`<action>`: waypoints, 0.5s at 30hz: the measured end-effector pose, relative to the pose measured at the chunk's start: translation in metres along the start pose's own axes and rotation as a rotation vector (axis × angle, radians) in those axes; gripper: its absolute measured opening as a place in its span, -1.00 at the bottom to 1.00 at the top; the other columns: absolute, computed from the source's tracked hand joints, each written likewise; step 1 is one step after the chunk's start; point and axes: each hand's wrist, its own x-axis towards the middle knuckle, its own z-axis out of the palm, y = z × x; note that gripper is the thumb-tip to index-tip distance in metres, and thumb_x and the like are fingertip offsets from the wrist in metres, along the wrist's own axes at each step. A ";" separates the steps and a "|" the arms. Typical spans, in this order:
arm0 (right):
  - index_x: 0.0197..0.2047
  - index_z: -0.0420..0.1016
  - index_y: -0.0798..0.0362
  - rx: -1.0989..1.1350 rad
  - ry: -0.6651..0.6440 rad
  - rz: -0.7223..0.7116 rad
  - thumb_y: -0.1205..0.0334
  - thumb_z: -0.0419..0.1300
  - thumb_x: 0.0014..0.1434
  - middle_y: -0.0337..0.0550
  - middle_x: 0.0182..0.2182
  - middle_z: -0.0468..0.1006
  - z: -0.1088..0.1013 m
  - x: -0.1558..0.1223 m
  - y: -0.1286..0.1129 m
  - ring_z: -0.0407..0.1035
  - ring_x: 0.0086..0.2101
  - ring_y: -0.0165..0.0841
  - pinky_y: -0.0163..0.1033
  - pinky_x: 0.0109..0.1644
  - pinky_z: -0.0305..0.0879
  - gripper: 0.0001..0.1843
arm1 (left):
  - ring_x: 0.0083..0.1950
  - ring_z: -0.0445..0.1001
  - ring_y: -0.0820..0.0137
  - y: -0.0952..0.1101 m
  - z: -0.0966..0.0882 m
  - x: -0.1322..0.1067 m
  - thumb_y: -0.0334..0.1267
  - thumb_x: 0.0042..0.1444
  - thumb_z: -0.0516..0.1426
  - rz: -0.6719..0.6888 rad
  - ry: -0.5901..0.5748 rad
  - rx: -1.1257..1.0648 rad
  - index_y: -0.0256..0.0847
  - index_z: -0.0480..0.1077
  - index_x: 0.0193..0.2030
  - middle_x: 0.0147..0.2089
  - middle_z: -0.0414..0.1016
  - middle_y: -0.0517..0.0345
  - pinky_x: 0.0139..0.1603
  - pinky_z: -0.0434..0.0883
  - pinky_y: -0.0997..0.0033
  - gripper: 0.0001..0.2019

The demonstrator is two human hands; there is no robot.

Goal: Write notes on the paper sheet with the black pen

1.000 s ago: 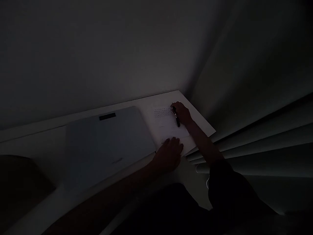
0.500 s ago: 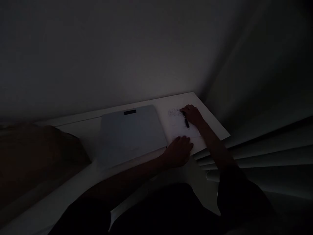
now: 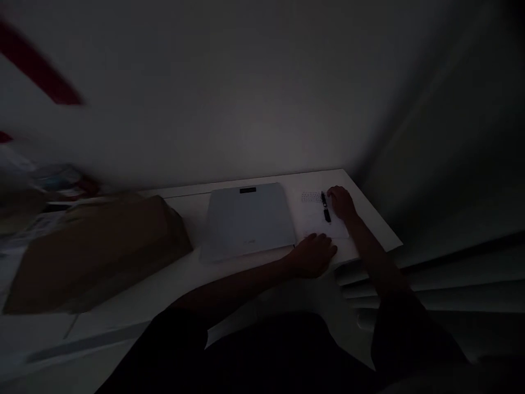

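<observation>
Fingers of the left hand still press flat on the near edge of the paper on the counter, while farther off the right hand, clamped on the pen, keeps writing beside the gray pad as the view swings left.

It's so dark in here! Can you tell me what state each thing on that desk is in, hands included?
Right hand: closed around the pen, resting on the paper.
Pen: held, tip on the paper.
Paper: lying flat, faint writing at its top.
Left hand: pressed flat on the paper's near edge.
Grey pad: lying flat, untouched.
Brown parcel: lying closed.
</observation>
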 end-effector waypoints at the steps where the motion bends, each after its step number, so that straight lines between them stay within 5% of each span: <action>1: -0.29 0.33 0.09 0.008 0.006 -0.009 0.41 -0.08 0.14 0.01 -0.26 0.45 0.001 0.000 0.001 0.29 -0.18 -0.15 -0.09 -0.05 0.16 -0.81 | 0.09 0.36 0.13 0.001 -0.001 -0.001 -0.21 0.39 -0.08 0.005 0.012 0.015 -0.35 0.36 0.11 0.08 0.39 -0.21 0.04 0.31 0.14 -0.66; 4: -0.30 0.30 0.08 0.018 0.015 -0.016 0.39 -0.08 0.10 0.00 -0.28 0.44 0.002 -0.001 0.005 0.28 -0.21 -0.16 -0.10 -0.07 0.17 -0.83 | -0.09 0.38 0.18 0.002 -0.003 -0.008 -0.25 0.43 -0.19 0.036 0.058 0.084 -0.37 0.37 0.08 -0.09 0.42 -0.15 -0.08 0.31 0.15 -0.62; 8: -0.30 0.33 0.08 -0.009 0.000 0.037 0.34 -0.08 0.09 0.01 -0.29 0.45 0.002 -0.002 0.009 0.30 -0.21 -0.15 -0.10 -0.09 0.17 -0.81 | 0.00 0.40 0.13 0.001 -0.013 -0.034 -0.20 0.44 -0.17 0.027 0.158 0.134 -0.40 0.31 0.23 0.01 0.44 -0.19 0.00 0.34 0.09 -0.57; 15: -0.32 0.31 0.06 -0.146 -0.058 -0.014 0.31 -0.07 0.13 0.08 -0.28 0.47 -0.016 0.011 -0.020 0.32 -0.22 -0.09 -0.06 -0.14 0.17 -0.85 | 0.14 0.41 0.14 0.000 -0.053 -0.137 -0.24 0.36 -0.08 -0.279 0.329 0.151 -0.35 0.29 0.24 0.12 0.47 -0.10 0.01 0.43 0.18 -0.60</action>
